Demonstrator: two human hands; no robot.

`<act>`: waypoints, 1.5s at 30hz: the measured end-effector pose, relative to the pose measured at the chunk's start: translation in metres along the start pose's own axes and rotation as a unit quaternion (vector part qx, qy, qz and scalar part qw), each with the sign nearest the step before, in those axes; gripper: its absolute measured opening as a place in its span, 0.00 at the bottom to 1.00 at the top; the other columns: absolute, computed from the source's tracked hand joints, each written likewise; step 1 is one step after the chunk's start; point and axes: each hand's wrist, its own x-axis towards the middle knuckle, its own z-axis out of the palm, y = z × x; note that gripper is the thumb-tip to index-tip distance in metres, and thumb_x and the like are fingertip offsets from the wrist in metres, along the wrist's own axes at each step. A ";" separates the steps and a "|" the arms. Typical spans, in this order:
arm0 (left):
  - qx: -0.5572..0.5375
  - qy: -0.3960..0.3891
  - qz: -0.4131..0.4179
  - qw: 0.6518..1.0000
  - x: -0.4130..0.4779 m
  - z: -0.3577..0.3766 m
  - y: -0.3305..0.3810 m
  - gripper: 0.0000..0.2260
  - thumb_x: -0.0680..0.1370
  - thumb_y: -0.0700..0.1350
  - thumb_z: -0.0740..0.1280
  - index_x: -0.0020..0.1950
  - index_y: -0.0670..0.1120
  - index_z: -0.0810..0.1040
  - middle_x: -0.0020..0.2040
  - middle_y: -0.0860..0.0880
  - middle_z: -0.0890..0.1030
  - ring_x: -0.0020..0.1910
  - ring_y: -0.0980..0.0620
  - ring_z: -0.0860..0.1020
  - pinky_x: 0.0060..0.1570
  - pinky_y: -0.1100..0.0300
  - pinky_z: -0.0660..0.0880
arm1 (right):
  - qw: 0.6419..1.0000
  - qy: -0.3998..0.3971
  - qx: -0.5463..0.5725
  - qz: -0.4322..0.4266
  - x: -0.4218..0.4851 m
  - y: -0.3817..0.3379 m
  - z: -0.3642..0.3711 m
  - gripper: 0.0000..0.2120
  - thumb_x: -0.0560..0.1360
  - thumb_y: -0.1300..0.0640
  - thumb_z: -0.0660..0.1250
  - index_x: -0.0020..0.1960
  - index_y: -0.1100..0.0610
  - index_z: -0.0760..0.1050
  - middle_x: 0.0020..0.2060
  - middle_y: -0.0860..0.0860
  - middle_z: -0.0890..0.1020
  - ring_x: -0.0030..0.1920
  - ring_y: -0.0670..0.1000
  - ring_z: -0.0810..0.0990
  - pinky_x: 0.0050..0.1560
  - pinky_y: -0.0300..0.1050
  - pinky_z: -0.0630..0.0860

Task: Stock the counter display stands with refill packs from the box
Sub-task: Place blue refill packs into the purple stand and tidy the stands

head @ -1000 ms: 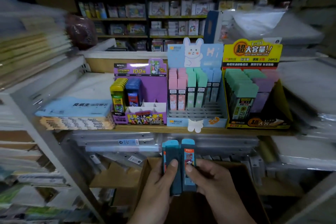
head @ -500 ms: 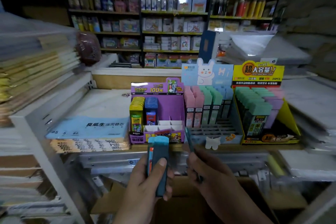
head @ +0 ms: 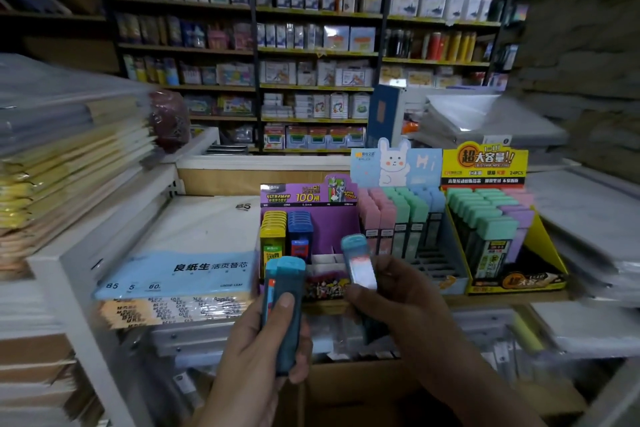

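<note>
- Right hand (head: 405, 305): lifted since half a second ago, closer to the purple cardboard display stand (head: 341, 229). Its pack has turned from edge-on to label side showing.
- Single teal-capped translucent refill pack (head: 360, 265): slim plastic case gripped by the right hand's thumb and curled fingers. It is tilted, cap uppermost and leaning left, in front of the stand's front compartments. Contact with the stand cannot be told.
- Left hand (head: 256, 357): fingers wrapped round a bunch of teal-capped refill packs (head: 289, 281), thumb laid along their front. The bunch is upright, lower left of the purple stand. There are at least two packs, but the exact count is unclear.
- Purple stand, contents: rows of yellow-capped packs (head: 274, 225) and blue-capped packs (head: 300, 224) at its left. White card dividers (head: 327, 258) are at front right.
- Wooden tabletop (head: 502, 300): carries all three stands side by side.
- Pale blue rabbit-topped display stand (head: 394, 163): just right of the purple one, with pink-, green- and blue-capped packs in its rear rows.
- Yellow cardboard display stand (head: 485, 163): rightmost, with green- and lilac-capped packs.
- Brown cardboard box (head: 363, 381): below the tabletop edge, beneath both hands.
- Light blue wrapped loose-leaf paper pack (head: 180, 269): left of the purple stand, topping a stack.
</note>
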 end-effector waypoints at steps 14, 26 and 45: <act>0.003 0.009 0.029 1.000 0.010 0.007 0.024 0.14 0.75 0.50 0.68 0.52 0.39 0.81 0.35 0.40 0.77 0.25 0.49 0.72 0.20 0.61 0.66 | 0.977 0.023 -0.179 -0.113 0.069 -0.051 0.011 0.10 0.77 0.52 0.70 0.43 0.59 0.81 0.39 0.58 0.84 0.41 0.55 0.83 0.47 0.57 0.81; 0.033 0.025 0.036 0.998 0.017 0.010 0.026 0.11 0.75 0.50 0.68 0.45 0.45 0.86 0.34 0.42 0.79 0.25 0.49 0.72 0.21 0.61 0.67 | 0.886 0.004 -0.412 -0.215 0.113 -0.070 0.008 0.13 0.74 0.65 0.72 0.55 0.53 0.79 0.42 0.50 0.82 0.39 0.48 0.82 0.41 0.45 0.82; 0.028 0.045 0.050 0.997 0.030 0.016 0.016 0.10 0.73 0.49 0.69 0.45 0.43 0.84 0.34 0.39 0.78 0.24 0.48 0.71 0.21 0.62 0.66 | 0.748 0.027 -0.588 -0.307 0.129 -0.032 0.005 0.08 0.71 0.50 0.75 0.47 0.52 0.82 0.44 0.46 0.74 0.47 0.47 0.71 0.50 0.44 0.72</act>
